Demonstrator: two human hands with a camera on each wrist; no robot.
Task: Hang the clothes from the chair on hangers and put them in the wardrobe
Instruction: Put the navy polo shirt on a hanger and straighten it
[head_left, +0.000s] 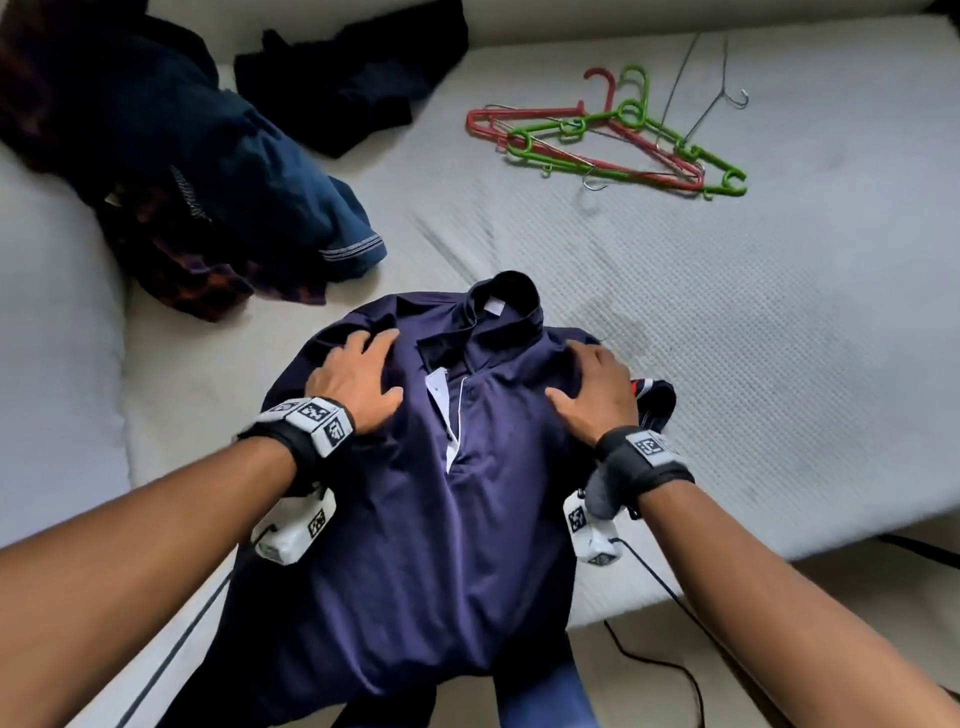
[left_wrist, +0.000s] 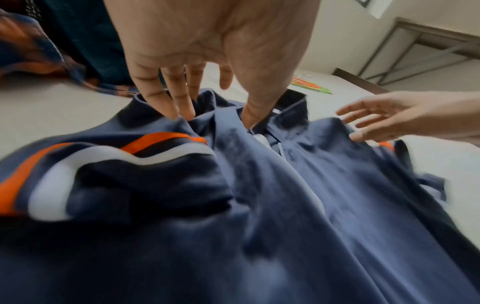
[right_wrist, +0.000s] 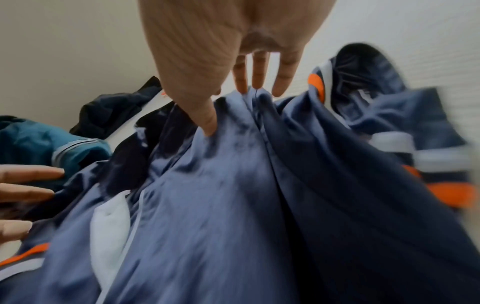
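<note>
The navy polo shirt (head_left: 467, 493) is lying face up on the mattress (head_left: 779, 312), collar (head_left: 506, 296) pointing away from the person, lower part draping over the near edge. The placket is lying open, showing a white lining.

The left hand (head_left: 358, 382) is pressing down on the shirt's left shoulder area, fingers spread and fairly straight, thumb pointing toward the placket. In the left wrist view its fingertips (left_wrist: 182, 111) are touching a fold of cloth just beside the collar; the grip is apart, clamped on nothing.

The right hand (head_left: 597, 395) is resting on the opposite shoulder, fingers extended, thumb angled inward. In the right wrist view its fingertips (right_wrist: 255, 82) are meeting a ridge of bunched fabric; whether that cloth is being pinched cannot be told because of blur. From the head view the grip is reading as apart.

An orange-and-white striped sleeve cuff (head_left: 647, 389) is showing just outside the right hand.

Beyond the right hand, well apart from it, red and green plastic hangers (head_left: 613, 143) are lying tangled with thin wire hangers (head_left: 706, 109). Beyond the left hand, a pile of dark clothes (head_left: 208, 156) is sitting on the mattress, including a teal garment and a black one.
</note>
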